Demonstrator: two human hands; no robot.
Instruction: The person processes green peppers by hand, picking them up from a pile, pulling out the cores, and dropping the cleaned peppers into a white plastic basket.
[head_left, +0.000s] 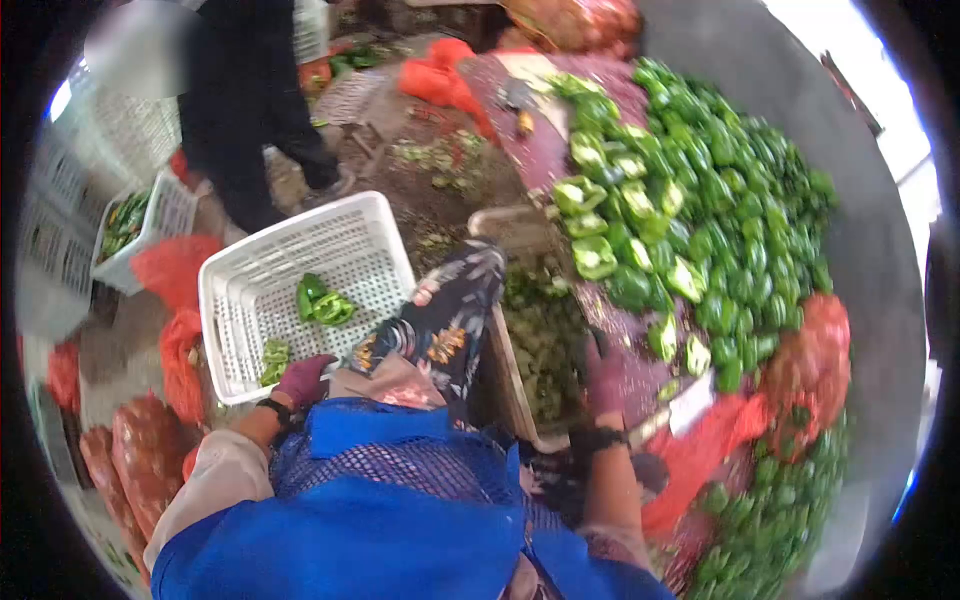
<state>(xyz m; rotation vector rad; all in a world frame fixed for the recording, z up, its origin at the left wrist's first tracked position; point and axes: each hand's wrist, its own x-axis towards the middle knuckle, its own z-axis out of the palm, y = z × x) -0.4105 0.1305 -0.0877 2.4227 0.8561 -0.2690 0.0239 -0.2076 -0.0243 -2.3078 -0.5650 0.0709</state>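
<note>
My left hand (303, 380), in a purple-pink glove, is at the near rim of a white plastic basket (377, 215). Blur hides whether its fingers grip the rim. Inside the basket lie a few green bell peppers (325, 303), some cut. My right hand (604, 382), gloved alike with dark fingertips, is over the right edge of a shallow tub (478, 222) of green pepper trimmings (545, 350). Its fingers look stretched forward, with nothing visible in them. Beside its wrist lies a broad pale blade (692, 403), apparently a knife.
A big heap of green peppers (730, 220), cut ones nearest me, covers the right. Red mesh sacks (810, 350) flank it. Another person's dark-trousered legs (250, 110) are beyond the basket. Stacked white crates (60, 220) and filled sacks (150, 455) line the left; scraps litter the floor.
</note>
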